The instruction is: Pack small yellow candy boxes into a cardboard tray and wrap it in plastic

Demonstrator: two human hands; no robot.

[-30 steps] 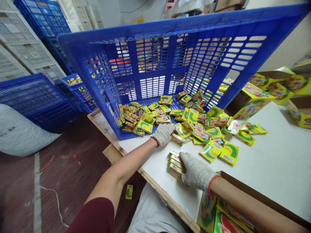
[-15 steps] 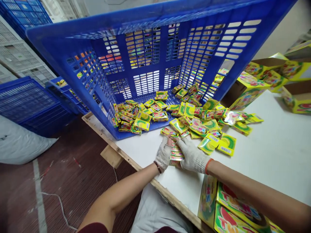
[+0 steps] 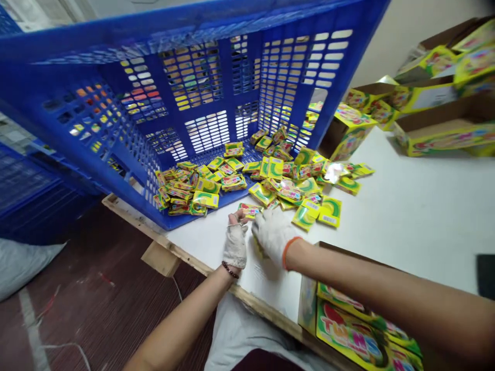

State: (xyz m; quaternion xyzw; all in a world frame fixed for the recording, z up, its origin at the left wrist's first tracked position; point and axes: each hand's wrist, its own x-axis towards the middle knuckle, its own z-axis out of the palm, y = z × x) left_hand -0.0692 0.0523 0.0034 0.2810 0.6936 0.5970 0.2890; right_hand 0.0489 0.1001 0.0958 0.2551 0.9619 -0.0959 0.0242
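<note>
My left hand [image 3: 235, 243], in a white glove with bare fingertips, rests near the table edge. Its fingers are apart and partly curled beside a small yellow candy box [image 3: 251, 210], and no held item shows. To its right, my gloved right hand [image 3: 275, 234] is closed over a stack of small candy boxes [image 3: 260, 248], mostly hidden under the palm. Loose candy boxes [image 3: 288, 190] spread from the tipped blue crate [image 3: 247, 193] onto the white table [image 3: 402, 216]. Below my right forearm sits an open carton [image 3: 309, 304] holding larger yellow-green packs [image 3: 348, 335].
Several open yellow display cartons [image 3: 444, 134] stand at the back right. The table's wooden edge [image 3: 193, 257] runs along my left, with a wood block [image 3: 160, 257] beneath it. A pale sack [image 3: 27, 263] lies on the dark red floor at left.
My left hand has come away from the stack of candy boxes, while my right hand keeps hold and has turned over it. The view has shifted rightward.
</note>
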